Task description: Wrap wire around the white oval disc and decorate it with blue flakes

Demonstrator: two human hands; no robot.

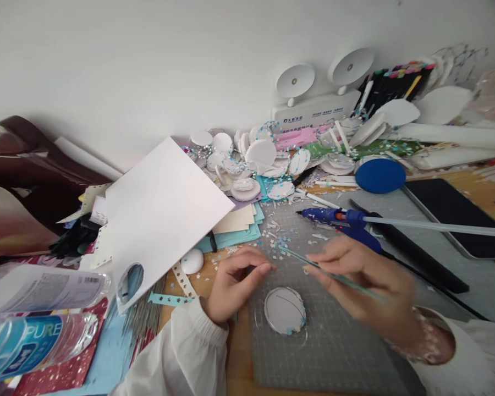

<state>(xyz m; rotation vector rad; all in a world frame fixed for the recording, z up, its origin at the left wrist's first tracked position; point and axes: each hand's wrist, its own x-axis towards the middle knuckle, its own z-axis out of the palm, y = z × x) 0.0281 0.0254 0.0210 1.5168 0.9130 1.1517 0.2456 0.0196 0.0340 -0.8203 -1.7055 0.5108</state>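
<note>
My right hand (358,278) grips thin teal tweezers (325,270). The tips of the tweezers reach into small blue and white star-shaped confetti (284,242) scattered on the grey cutting mat (334,352). My left hand (239,280) rests by the mat's left edge, fingers curled in and the thumb against them; nothing shows in it. Just below and between my hands lies a white round disc (284,309) with a curved line across its face. Blue and white bits sit along its lower right rim, and a thin clear ring shows around it.
A blue hot glue gun (338,217) with a long glue stick lies behind my right hand, near a phone (457,217). White discs (262,154) with blue trim are heaped at the back. A white board (165,214) and water bottle (37,341) are at left.
</note>
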